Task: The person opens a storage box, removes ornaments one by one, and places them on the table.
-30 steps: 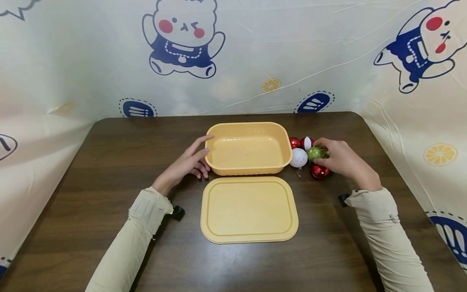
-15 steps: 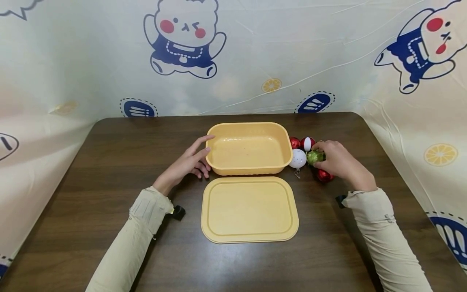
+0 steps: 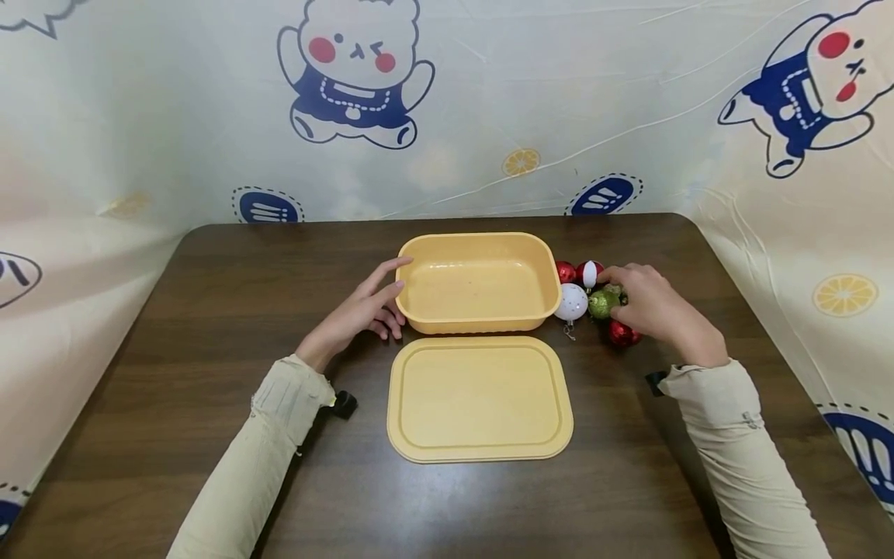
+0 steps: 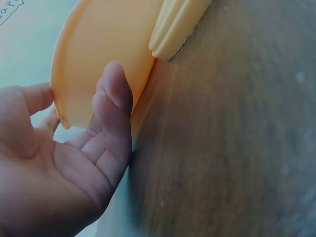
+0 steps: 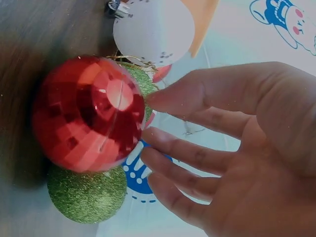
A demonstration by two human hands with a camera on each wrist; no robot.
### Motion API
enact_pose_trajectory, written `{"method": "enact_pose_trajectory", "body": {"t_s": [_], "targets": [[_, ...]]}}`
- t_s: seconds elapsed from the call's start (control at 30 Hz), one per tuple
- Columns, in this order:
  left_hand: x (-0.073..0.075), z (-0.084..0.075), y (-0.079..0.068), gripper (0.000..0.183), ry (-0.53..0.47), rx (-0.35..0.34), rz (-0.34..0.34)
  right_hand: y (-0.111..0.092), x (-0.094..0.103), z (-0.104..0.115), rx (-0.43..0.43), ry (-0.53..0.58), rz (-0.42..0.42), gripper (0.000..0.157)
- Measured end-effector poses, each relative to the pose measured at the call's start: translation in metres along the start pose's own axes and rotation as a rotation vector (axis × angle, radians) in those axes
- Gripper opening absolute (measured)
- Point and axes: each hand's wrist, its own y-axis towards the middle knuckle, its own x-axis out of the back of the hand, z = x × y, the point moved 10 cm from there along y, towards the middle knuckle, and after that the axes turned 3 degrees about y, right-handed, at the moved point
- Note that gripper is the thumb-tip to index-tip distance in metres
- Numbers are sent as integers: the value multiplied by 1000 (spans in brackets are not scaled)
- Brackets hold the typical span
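My left hand (image 3: 358, 310) rests at the left end of a yellow plastic box (image 3: 482, 323), index fingertip and thumb at its rim, other fingers loosely bent beside the wall. In the left wrist view, fingertips touch the box's rim (image 4: 58, 106). My right hand (image 3: 653, 307) is over a cluster of Christmas baubles, thumb and fingers spread around the glittery green bauble (image 3: 602, 304). A faceted red bauble (image 5: 89, 113) sits in front of the fingers in the right wrist view, with another green bauble (image 5: 88, 195) below it. A speckled white bauble (image 3: 572, 301) stands against the box.
A yellow lid (image 3: 480, 400) lies flat on the dark wooden table (image 3: 335, 481), just in front of the box. Behind the white bauble are a red bauble (image 3: 566, 272) and a red-and-white one (image 3: 590, 273). A cartoon-printed cloth (image 3: 489, 101) hangs behind the table.
My right hand first shifted the green bauble slightly left, then drew back a little to the right, leaving more of it visible. The front red bauble moved slightly right. My left hand stayed.
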Motion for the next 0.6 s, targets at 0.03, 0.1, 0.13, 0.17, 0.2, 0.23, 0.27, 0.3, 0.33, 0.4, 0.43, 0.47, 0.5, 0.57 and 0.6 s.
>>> {"method": "enact_pose_trajectory", "body": {"t_s": [0.03,0.1,0.13,0.17,0.2,0.23,0.27,0.3,0.33,0.4,0.43,0.47,0.5,0.57,0.6], "targets": [[-1,0,1,51,-1,0,2,0,0,0,2,4,4,48],[-2,1,4,51,-1,-3,5,-1,0,-2,5,8,13,48],[-3,1,6,50,-2,-7,7,-2,1,-3,6,8,15,48],[-3,1,8,50,-1,-11,7,-3,2,-4,9,3,14,48],[-3,0,11,50,0,-16,7,-3,2,-5,9,-2,12,48],[-4,0,13,49,2,-20,6,-4,4,-6,4,-9,7,47],[-3,-1,14,48,6,-22,1,-5,4,-6,2,-16,1,47],[-2,-1,16,48,11,-22,-1,-7,5,-6,-2,-22,-5,47],[-2,-2,16,47,15,-21,-4,-8,5,-6,-7,-27,-10,46],[1,-2,17,47,28,-12,-20,-12,7,-4,-9,-38,-22,45],[3,-3,16,47,39,-6,-31,-13,9,-2,-5,-41,-31,44],[5,-4,15,48,53,-4,-41,-15,11,2,6,-42,-42,43],[7,-7,14,49,71,-7,-55,-17,14,6,22,-40,-56,42],[14,-15,9,50,109,-20,-108,-21,22,17,62,-32,-87,39],[19,-22,5,50,133,-31,-141,-24,26,22,78,-20,-103,37]]}}
